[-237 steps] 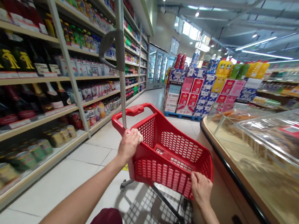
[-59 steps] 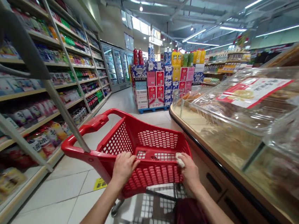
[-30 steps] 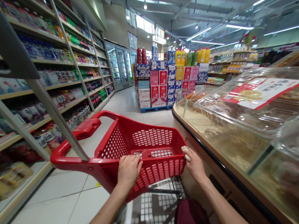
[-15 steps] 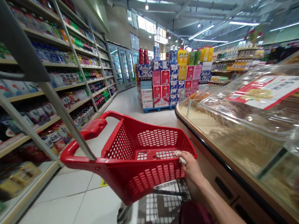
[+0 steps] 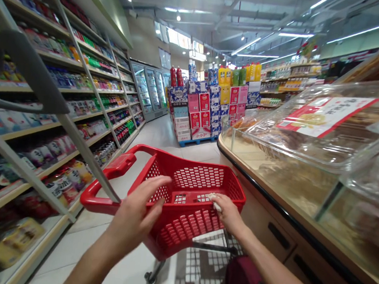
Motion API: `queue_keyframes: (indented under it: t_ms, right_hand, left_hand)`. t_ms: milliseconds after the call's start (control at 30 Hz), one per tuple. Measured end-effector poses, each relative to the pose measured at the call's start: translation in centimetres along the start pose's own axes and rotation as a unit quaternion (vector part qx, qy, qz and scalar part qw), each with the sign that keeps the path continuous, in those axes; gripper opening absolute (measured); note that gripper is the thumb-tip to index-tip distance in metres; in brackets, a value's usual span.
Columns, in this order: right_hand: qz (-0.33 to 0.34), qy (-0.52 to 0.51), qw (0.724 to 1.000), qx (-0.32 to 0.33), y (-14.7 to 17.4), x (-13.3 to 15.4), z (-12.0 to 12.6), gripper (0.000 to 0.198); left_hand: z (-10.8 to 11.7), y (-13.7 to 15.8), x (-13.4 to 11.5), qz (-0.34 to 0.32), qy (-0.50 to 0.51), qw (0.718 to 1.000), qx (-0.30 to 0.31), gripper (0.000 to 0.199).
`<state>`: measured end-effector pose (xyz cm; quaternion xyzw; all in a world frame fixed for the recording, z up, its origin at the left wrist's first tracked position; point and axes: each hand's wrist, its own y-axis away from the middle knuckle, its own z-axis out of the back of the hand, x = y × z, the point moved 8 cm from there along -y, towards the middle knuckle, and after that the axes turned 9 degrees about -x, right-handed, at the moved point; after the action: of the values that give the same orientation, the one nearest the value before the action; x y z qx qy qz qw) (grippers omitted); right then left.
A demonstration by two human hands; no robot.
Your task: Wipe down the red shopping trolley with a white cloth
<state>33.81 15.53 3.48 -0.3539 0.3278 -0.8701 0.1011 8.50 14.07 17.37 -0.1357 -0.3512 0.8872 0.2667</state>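
Note:
A red plastic shopping basket cart (image 5: 188, 222) with perforated walls stands before me, its tray bare of goods. My right hand (image 5: 226, 212) is closed on a crumpled white cloth (image 5: 215, 202), resting at the near rim of the basket toward its right end. My left hand (image 5: 141, 211) hangs in front of the near rim, left of the middle, fingers apart and nothing in them. Whether its fingertips touch the rim I cannot tell. A grey metal bar with a dark grey handle (image 5: 24, 77) rises from the cart's left side.
Drink shelves (image 5: 73, 90) line the left side. To the right stands a glass-edged counter (image 5: 259, 180) with a clear plastic food box (image 5: 315, 123) on top. Stacked drink cartons (image 5: 198, 116) on a blue pallet are ahead, with glass-door fridges (image 5: 149, 89) behind them.
My left hand has come into view over the basket's near side. My right hand with the cloth has slid left along the rim. The view has shifted slightly.

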Motion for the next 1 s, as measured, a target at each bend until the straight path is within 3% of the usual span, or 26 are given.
queue_keyframes:
  t_ms: [167, 267, 367, 433, 533, 600, 700, 833, 933, 1000]
  right_hand:
    - [-0.09, 0.032, 0.994, -0.06, 0.5, -5.9, 4.4, 0.038]
    - [-0.115, 0.0, 0.984, -0.134, -0.7, -5.4, 5.1, 0.035]
    - [-0.095, -0.017, 0.976, -0.196, -1.7, -3.3, 4.9, 0.038]
    - [-0.07, 0.016, 0.984, -0.166, -1.4, -2.9, 4.2, 0.037]
    - [-0.038, 0.102, 0.992, -0.056, 0.5, -4.2, 2.8, 0.043]
    - [-0.012, 0.141, 0.99, -0.023, 1.5, -5.0, 2.4, 0.05]
    - [0.001, 0.148, 0.989, -0.026, 0.9, -5.3, 2.6, 0.045]
    - [-0.015, 0.069, 0.997, 0.013, -1.7, -6.0, 3.5, 0.03]
    - [-0.046, 0.061, 0.996, -0.045, -2.5, -7.7, 5.9, 0.035]
    - [-0.06, 0.078, 0.992, -0.073, -1.9, -8.1, 6.1, 0.042]
  left_hand:
    - [-4.2, 2.2, 3.3, -0.03, -0.169, 0.983, 0.059, 0.029]
    - [-5.2, 3.0, 3.9, -0.041, -0.186, 0.98, 0.057, 0.029]
    - [-4.9, 2.9, 2.9, -0.051, -0.186, 0.981, 0.028, 0.028]
    - [-4.6, 2.9, 2.0, -0.054, -0.189, 0.98, 0.007, 0.026]
    - [-4.5, 3.2, 1.1, -0.056, -0.194, 0.979, -0.01, 0.023]
    - [-4.5, 3.4, 0.7, -0.053, -0.198, 0.979, -0.019, 0.022]
    - [-4.4, 3.5, 0.2, -0.044, -0.197, 0.979, -0.029, 0.021]
    - [-4.3, 3.6, -0.1, -0.035, -0.192, 0.98, -0.027, 0.021]
    - [-4.3, 3.6, -0.3, -0.032, -0.192, 0.98, -0.027, 0.021]
    - [-4.4, 3.6, -0.3, -0.028, -0.192, 0.98, -0.029, 0.021]
